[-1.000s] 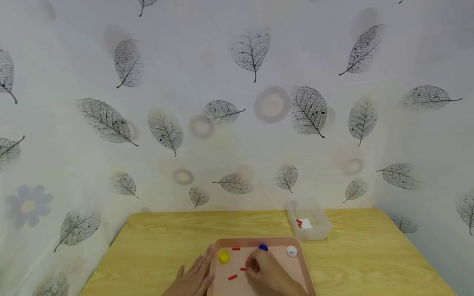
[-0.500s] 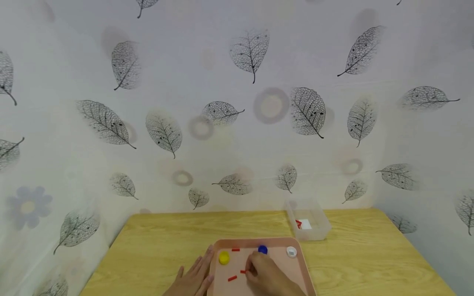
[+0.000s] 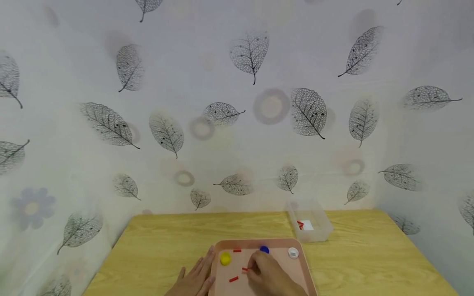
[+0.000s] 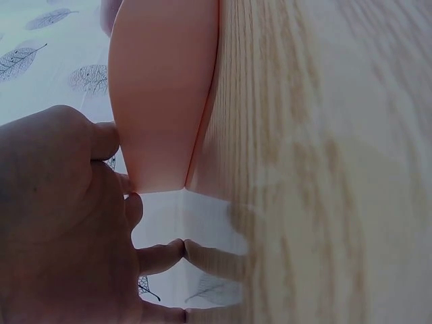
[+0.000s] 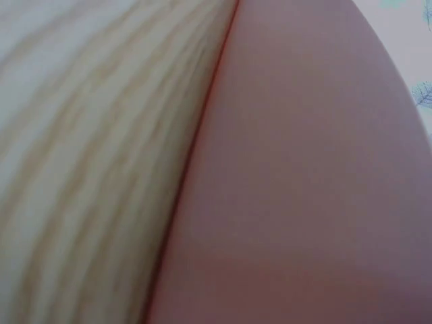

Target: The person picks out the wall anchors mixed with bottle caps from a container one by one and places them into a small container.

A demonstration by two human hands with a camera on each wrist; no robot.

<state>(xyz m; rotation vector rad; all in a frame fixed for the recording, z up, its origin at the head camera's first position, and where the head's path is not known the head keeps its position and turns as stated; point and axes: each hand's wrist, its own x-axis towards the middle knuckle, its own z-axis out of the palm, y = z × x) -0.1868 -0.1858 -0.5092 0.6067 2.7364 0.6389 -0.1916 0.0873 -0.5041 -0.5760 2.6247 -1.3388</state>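
My right hand (image 3: 272,273) is over the pink tray (image 3: 308,272), its thumb and fingertips pinching a small red stick (image 3: 245,269). Two more red sticks lie on the tray, one nearer me (image 3: 233,279) and one at the back (image 3: 237,250). A yellow round cap (image 3: 225,258) sits at the back left. Partly hidden behind the right hand is a blue round cap (image 3: 264,249). The left hand (image 3: 192,277) has its fingers extended against the tray's left side; the left wrist view shows that hand (image 4: 61,216) touching the tray wall (image 4: 162,101).
A white round cap (image 3: 293,253) lies in the tray's back right corner. Beyond the tray, a translucent plastic box (image 3: 316,235) holds a few red pieces (image 3: 300,225) and a white square. All stand on a wood-grain table (image 3: 166,230) against a leaf-patterned backdrop.
The right hand stays over the same part of the tray with only slight finger movement at the red stick. The left hand keeps its place; the head view shifts a little.
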